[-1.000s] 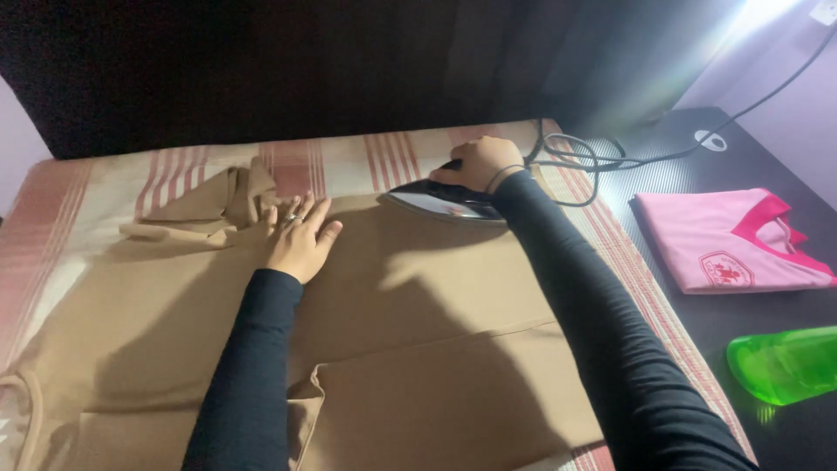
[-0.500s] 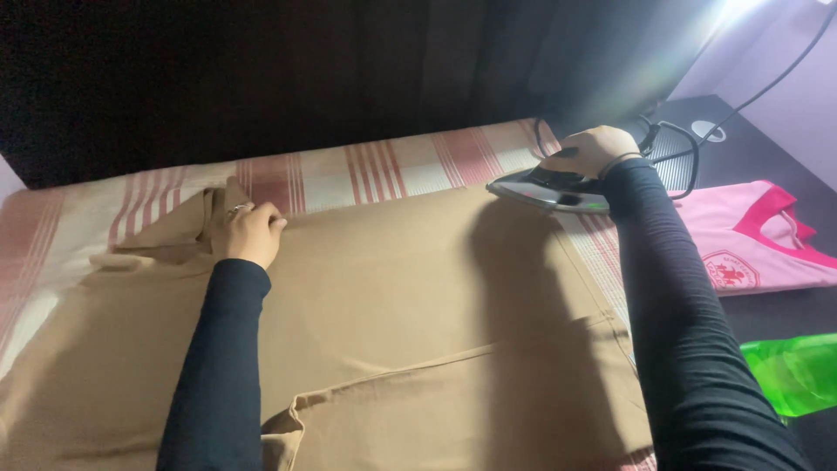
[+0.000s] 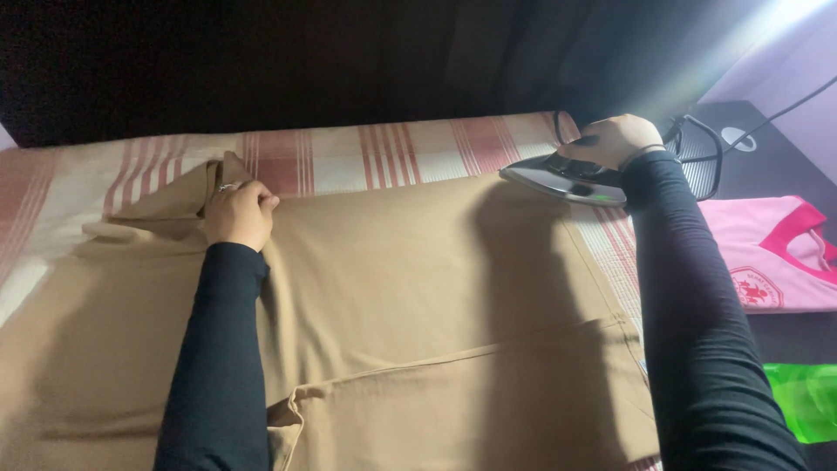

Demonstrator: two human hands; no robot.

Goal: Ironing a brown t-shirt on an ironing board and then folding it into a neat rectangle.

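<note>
Head view: tan garment (image 3: 418,288) lies spread flat on a red-and-cream striped cloth (image 3: 392,153), covering most of it; use the garment as reference. Left hand (image 3: 237,214) sits at its upper-left, by the bunched collar area, fingers curled down and pinching a fold of the tan fabric, so it's closed on the garment. Black sleeve runs from that hand down across the garment's left half. Right hand (image 3: 613,139) is at the garment's upper-right corner, wrapped tight round the handle of an iron (image 3: 567,179). Iron soleplate looks tilted, nose pointing left, at the garment's top-right edge; can't tell whether it touches the fabric or hangs just above. Iron cord (image 3: 702,153) loops right of the garment's top corner. A seam or hem runs across the garment's lower half, with a small flap folded over at lower centre-left. Pink shirt (image 3: 767,262) with darker pink trim lies folded, well right of the garment on a dark surface. Green translucent thing (image 3: 806,401) sits right of the garment's lower edge, shape unclear
</note>
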